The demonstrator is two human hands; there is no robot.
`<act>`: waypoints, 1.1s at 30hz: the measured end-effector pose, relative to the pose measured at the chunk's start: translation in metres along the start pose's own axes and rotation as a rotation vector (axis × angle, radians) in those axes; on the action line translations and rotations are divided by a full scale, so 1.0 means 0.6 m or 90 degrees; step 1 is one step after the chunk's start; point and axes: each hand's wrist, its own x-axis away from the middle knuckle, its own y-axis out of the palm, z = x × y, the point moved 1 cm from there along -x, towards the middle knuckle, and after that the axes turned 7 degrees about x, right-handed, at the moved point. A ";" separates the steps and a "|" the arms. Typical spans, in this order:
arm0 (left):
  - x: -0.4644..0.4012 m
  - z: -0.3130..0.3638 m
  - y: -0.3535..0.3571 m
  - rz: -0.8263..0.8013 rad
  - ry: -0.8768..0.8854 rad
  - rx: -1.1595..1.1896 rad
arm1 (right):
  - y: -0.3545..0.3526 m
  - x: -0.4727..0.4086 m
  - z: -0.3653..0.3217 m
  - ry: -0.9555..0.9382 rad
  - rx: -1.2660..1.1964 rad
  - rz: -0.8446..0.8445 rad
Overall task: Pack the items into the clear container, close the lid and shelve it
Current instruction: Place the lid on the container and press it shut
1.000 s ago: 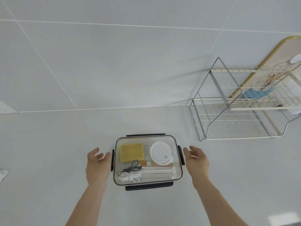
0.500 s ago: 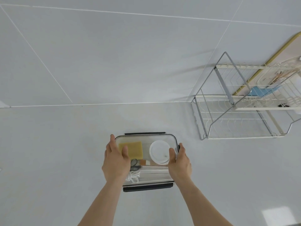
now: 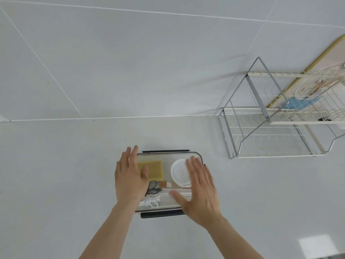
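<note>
The clear container [image 3: 168, 156] sits on the white counter with its transparent lid on and dark latch flaps at the front and back. Through the lid I see a yellow sponge [image 3: 155, 169], a white round disc [image 3: 179, 172], a small brush [image 3: 166, 184], a black cable [image 3: 152, 188] and a coiled white cord [image 3: 151, 200]. My left hand [image 3: 129, 178] lies flat on the lid's left side, fingers spread. My right hand [image 3: 200, 189] is flat over the lid's right side, fingers apart, slightly blurred. Neither hand grips anything.
A two-tier wire rack [image 3: 276, 128] stands at the right against the tiled wall; its upper tier holds a clear container [image 3: 309, 88] and something blue [image 3: 298, 103]. A gold-edged board [image 3: 306, 68] leans behind it. White counter surrounds the container.
Both hands came in from beside the container onto its lid. Since half a second ago the fingers have opened out flat, and the right hand has shifted further over the lid.
</note>
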 end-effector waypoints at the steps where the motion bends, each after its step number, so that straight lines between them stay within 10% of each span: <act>1: -0.006 0.008 -0.001 0.005 0.057 -0.027 | 0.002 0.005 -0.006 -0.073 0.002 -0.040; 7: -0.063 0.059 0.025 -0.127 0.255 -0.106 | 0.018 0.010 -0.014 -0.167 0.130 -0.214; 33: -0.095 0.064 0.078 -0.229 0.216 -0.237 | 0.022 0.009 -0.022 -0.168 0.209 -0.269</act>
